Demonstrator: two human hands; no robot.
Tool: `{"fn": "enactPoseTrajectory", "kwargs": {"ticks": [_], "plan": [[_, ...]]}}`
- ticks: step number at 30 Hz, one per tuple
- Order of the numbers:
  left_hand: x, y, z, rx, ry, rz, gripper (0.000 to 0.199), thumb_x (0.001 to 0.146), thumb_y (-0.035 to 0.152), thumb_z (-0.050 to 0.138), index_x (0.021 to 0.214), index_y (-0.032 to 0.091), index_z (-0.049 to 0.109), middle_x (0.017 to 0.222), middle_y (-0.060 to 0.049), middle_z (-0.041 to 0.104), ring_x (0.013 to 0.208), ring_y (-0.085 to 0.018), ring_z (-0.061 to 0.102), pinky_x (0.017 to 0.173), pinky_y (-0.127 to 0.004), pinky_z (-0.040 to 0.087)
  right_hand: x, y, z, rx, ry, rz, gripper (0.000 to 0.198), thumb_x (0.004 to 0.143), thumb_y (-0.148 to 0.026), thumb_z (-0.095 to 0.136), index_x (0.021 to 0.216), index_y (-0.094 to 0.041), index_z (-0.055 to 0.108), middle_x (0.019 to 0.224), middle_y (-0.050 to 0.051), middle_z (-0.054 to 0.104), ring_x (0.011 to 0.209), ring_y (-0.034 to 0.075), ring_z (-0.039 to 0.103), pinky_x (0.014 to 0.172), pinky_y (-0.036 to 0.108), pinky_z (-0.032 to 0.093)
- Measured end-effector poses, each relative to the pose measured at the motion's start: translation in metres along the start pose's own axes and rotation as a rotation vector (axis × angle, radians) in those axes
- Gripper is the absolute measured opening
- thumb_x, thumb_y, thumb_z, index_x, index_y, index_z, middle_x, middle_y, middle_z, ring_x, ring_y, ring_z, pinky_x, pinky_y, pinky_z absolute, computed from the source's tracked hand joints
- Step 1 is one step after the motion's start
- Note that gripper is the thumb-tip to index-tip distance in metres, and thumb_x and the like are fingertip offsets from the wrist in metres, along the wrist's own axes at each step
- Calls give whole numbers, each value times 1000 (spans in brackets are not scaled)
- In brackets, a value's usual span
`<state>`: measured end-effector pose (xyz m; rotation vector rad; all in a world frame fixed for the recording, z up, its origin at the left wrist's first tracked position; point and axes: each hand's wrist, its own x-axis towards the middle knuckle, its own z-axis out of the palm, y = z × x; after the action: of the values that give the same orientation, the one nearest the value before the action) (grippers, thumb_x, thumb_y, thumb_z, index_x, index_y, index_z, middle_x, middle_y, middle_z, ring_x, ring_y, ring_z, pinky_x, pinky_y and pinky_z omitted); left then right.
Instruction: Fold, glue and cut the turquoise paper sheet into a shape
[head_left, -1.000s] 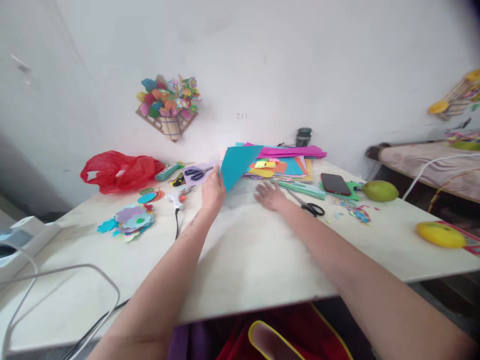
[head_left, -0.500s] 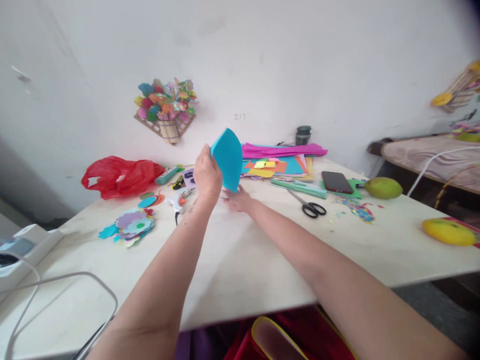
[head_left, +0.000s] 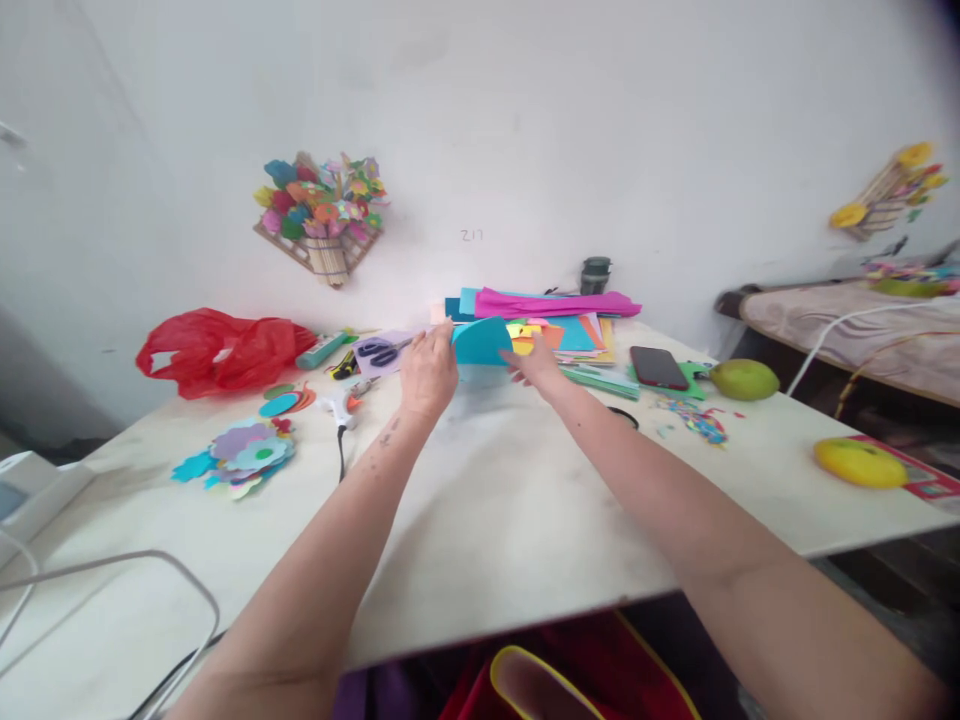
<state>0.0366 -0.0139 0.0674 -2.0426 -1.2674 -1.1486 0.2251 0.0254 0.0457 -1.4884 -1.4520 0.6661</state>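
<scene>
My left hand (head_left: 429, 370) is closed on the left edge of a curved blue craft sheet (head_left: 481, 343), held above the table. At the sheet's lower right corner is my right hand (head_left: 536, 367), with its fingers apart and the fingertips at the edge. Behind the sheet lies a pile of coloured sheets (head_left: 577, 334), topped by a rolled magenta sheet (head_left: 559, 304). Left of my left hand are purple-handled scissors (head_left: 381, 352) and a white glue gun (head_left: 339, 404). My right forearm partly hides black-handled scissors (head_left: 624, 415).
A red plastic bag (head_left: 217, 352) and stacked flower cut-outs (head_left: 244, 450) lie on the left of the table (head_left: 450, 560). On the right are a phone (head_left: 658, 368), paper scraps (head_left: 701, 420), a green mango (head_left: 745, 380) and a yellow one (head_left: 860, 463). A cable (head_left: 172, 560) loops at front left.
The blue sheet has tipped from upright to lower and flatter, and my left hand has come down with it. My right hand has risen from the tabletop to the sheet's right corner.
</scene>
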Motion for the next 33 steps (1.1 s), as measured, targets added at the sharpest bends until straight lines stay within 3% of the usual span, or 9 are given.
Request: {"fn": "enactPoseTrajectory", "kwargs": {"ticks": [4, 7, 13, 16, 20, 23, 27, 30, 33], "plan": [[2, 3, -6, -22, -51, 226, 42, 85, 14, 28, 125, 14, 41, 123, -10, 52, 119, -16, 42, 104, -38, 25, 9, -18, -8, 324, 55, -132, 56, 69, -27, 53, 124, -19, 43, 69, 0, 62, 51, 12, 56, 51, 24, 43], [0, 3, -12, -8, -101, 351, 43, 85, 14, 29, 126, 16, 40, 128, -9, 48, 123, -17, 36, 106, -44, 21, 18, -32, -12, 456, -9, -202, 39, 72, -26, 50, 108, -14, 57, 72, 2, 63, 61, 13, 58, 59, 26, 45], [-10, 6, -22, 48, -125, 444, 43, 87, 15, 30, 128, 26, 38, 134, -2, 40, 131, -18, 18, 107, -51, 10, 29, -58, -24, 578, -29, -337, 41, 81, -34, 42, 115, -14, 53, 92, 5, 64, 85, 19, 57, 76, 32, 44], [-21, 7, -14, 11, -206, 513, 42, 86, 15, 34, 127, 28, 40, 135, -2, 39, 131, -19, 16, 107, -51, 10, 32, -37, -22, 625, -49, -277, 37, 80, -34, 43, 108, -12, 57, 88, 6, 65, 81, 17, 59, 72, 30, 46], [-45, 12, 8, -118, -532, 636, 36, 86, 31, 40, 121, 27, 48, 128, -4, 48, 126, -18, 31, 106, -45, 17, 29, 23, -8, 595, -116, 14, 34, 67, -16, 58, 100, -14, 59, 74, 2, 64, 62, 12, 58, 60, 26, 47], [-55, 15, 18, -192, -672, 552, 45, 85, 46, 35, 123, 26, 46, 128, -4, 47, 123, -17, 36, 105, -40, 21, 23, 56, 4, 470, -87, 166, 35, 63, -7, 58, 98, -12, 60, 64, 2, 63, 48, 11, 55, 49, 24, 46], [-53, 9, 24, -157, -628, 287, 46, 88, 46, 25, 124, 26, 45, 131, -2, 45, 125, -17, 32, 106, -40, 16, 22, 68, 13, 368, -35, 124, 34, 63, -6, 56, 96, -11, 63, 68, 4, 66, 50, 11, 56, 47, 22, 45], [-54, -3, 32, -57, -751, 169, 50, 86, 50, 25, 129, 27, 39, 137, -2, 34, 130, -22, 22, 104, -47, 15, 25, 68, 15, 310, -5, 106, 38, 65, -10, 58, 103, -13, 61, 74, 4, 66, 52, 11, 56, 49, 22, 44], [-58, -13, 43, -21, -863, 103, 54, 85, 53, 22, 134, 30, 28, 142, -2, 24, 131, -25, 18, 102, -51, 16, 23, 69, 15, 274, -80, 108, 43, 64, -14, 61, 107, -15, 60, 77, 5, 66, 53, 10, 55, 50, 23, 44]]}}
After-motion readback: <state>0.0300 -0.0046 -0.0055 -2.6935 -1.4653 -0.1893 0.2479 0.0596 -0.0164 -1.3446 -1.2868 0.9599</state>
